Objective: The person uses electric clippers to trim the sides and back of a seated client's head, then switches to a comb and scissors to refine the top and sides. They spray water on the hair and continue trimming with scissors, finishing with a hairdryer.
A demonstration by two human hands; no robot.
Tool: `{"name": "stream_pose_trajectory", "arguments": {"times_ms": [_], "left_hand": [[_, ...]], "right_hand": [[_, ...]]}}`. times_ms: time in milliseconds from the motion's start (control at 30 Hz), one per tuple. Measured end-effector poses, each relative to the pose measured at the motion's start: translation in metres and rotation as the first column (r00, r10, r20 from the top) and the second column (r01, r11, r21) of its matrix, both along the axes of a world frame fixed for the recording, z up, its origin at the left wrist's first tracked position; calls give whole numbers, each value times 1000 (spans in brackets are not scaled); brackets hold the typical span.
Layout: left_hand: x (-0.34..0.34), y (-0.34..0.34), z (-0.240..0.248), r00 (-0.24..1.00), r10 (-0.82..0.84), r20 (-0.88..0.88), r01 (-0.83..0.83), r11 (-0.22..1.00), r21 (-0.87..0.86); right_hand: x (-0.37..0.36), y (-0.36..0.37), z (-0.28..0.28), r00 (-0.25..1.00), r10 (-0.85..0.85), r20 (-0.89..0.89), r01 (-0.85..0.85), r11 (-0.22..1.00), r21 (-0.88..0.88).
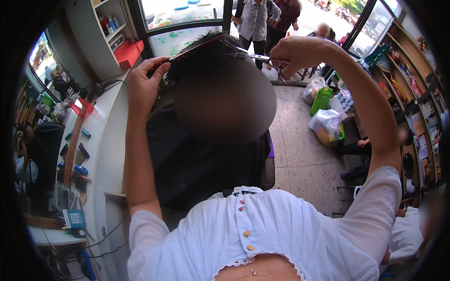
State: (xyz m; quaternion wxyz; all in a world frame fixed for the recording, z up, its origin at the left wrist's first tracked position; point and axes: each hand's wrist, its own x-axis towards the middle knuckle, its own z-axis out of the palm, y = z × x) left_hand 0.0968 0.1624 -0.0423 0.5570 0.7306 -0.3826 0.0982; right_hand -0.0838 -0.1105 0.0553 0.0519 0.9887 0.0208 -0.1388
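Note:
In front of me sits a person under a black cape [201, 154], their short dark hair [206, 47] at the top of the head. My left hand [149, 80] pinches one end of a comb [199, 45], which slants up across the left side of the hair. My right hand [297, 54] has its fingers in the handles of silver scissors [258, 56]. The scissor blades point left into the right side of the hair. Whether the blades are apart or together is hard to make out.
Along the left runs a white counter [101, 154] with brushes and clippers below a mirror [42, 126]. A red box [129, 54] sits on it farther back. Plastic bags [326, 125] stand on the floor at right, before shelves [415, 93]. Several people stand or sit around.

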Motion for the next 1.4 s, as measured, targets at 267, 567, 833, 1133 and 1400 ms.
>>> {"name": "stream_pose_trajectory", "arguments": {"times_ms": [267,567,833,1133,1400], "left_hand": [[-3,3,-40,965,-262,-9,260,963,-76],[-5,1,-52,907,-413,79,420,887,-191],[17,12,-77,957,-162,-240,84,949,-305],[11,5,-107,923,-380,58,382,889,-252],[5,9,-97,880,-397,-263,217,826,-521]], "right_hand": [[2,1,11,997,63,50,-60,996,-72],[24,55,17,998,-48,26,54,931,-360],[-2,93,32,999,-46,11,46,883,-467],[28,99,31,997,-57,56,78,847,-526],[30,104,12,990,124,71,-74,870,-488]]}}
